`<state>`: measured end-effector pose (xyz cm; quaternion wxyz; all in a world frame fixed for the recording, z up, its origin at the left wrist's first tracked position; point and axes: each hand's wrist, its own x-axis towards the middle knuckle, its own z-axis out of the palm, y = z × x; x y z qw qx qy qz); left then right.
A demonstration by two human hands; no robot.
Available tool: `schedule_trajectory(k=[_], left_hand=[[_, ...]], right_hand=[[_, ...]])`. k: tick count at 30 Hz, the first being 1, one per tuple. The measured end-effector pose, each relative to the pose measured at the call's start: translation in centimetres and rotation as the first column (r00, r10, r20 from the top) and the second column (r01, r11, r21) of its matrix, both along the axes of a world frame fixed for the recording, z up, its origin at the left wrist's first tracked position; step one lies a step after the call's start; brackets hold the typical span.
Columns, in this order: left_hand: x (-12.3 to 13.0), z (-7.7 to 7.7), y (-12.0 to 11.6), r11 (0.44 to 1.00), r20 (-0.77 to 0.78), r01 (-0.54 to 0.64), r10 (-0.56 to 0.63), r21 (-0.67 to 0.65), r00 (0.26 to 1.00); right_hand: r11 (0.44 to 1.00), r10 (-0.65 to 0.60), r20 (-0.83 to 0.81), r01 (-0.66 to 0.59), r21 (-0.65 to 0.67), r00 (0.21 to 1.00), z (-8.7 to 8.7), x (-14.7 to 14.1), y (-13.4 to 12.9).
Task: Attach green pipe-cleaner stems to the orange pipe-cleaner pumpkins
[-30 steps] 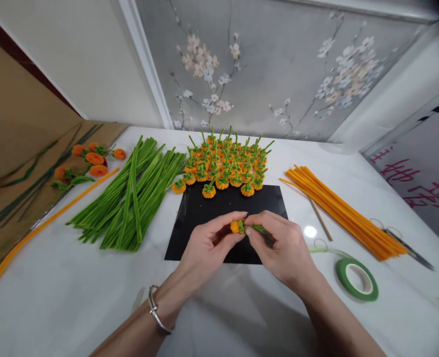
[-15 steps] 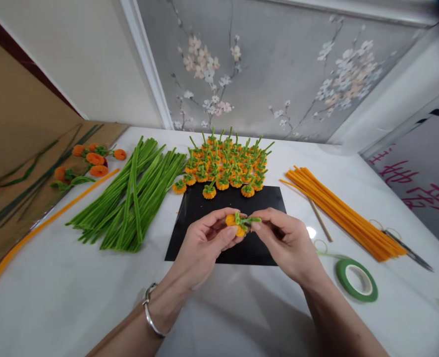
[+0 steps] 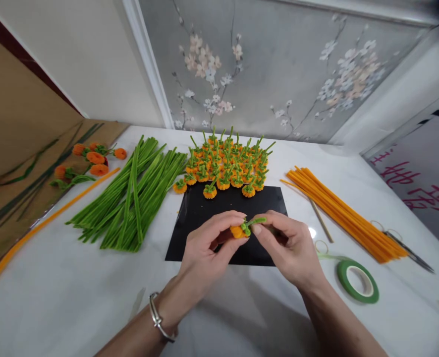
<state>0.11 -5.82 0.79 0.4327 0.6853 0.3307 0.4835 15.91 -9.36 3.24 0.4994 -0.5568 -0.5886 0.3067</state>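
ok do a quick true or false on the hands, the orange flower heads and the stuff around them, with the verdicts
1. The left hand holds an orange flower head. True.
2. The silver bracelet is on the right wrist. False: it is on the left wrist.
3. The right hand is at the green stem of that flower head. True.
4. The other flower heads have their stems pointing down. False: most point upward.
5. The orange pipe cleaners lie in a bundle right of the black sheet. True.
6. The roll of green tape lies left of both hands. False: it lies to their right.
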Motion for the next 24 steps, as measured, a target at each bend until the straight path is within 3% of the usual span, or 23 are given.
schedule_trajectory(k=[3, 6, 12, 16, 18, 20, 21, 22, 24], left_hand=[[-0.1, -0.1, -0.1, 0.976, -0.106, -0.052, 0.076, 0.212, 0.991], [-0.2, 0.0, -0.2, 0.938, -0.157, -0.084, 0.143, 0.335, 0.977], [-0.4, 0.0, -0.1, 0.904, -0.151, -0.113, 0.190, 0.413, 0.970], [-0.5, -0.4, -0.3, 0.904, -0.131, -0.011, 0.074, 0.427, 0.989], [-0.5, -0.3, -0.2, 0.948, -0.072, 0.031, -0.009, 0.315, 0.997], [-0.4, -0.1, -0.1, 0.998, 0.072, 0.063, -0.065, 0.027, 0.995], [-0.4, 0.1, 0.1, 0.980, 0.170, 0.100, -0.070, -0.171, 0.983], [-0.4, 0.4, 0.3, 0.917, 0.267, 0.176, -0.080, -0.359, 0.960], [-0.4, 0.7, 0.6, 0.686, 0.399, 0.362, -0.114, -0.631, 0.910]], right_hand=[[0.998, -0.016, -0.107, 0.010, -0.057, 0.994, -0.3, -0.3, 0.0], [0.995, -0.037, -0.160, 0.021, -0.099, 0.986, -0.5, -0.5, -0.1], [0.994, 0.012, -0.143, -0.027, -0.107, 0.990, -0.4, -0.5, -0.2], [0.996, -0.045, -0.155, 0.034, -0.077, 0.987, -0.7, -0.4, -0.1], [0.997, -0.055, -0.149, 0.046, -0.063, 0.987, -0.8, -0.2, -0.1], [0.998, -0.042, -0.119, 0.037, -0.047, 0.992, -0.9, -0.1, -0.1], [0.999, -0.032, -0.093, 0.029, -0.039, 0.995, -0.9, 0.0, -0.1], [0.999, -0.022, -0.063, 0.020, -0.029, 0.998, -0.9, 0.1, -0.1], [1.000, 0.003, -0.005, -0.003, -0.013, 1.000, -0.8, 0.2, 0.0]])
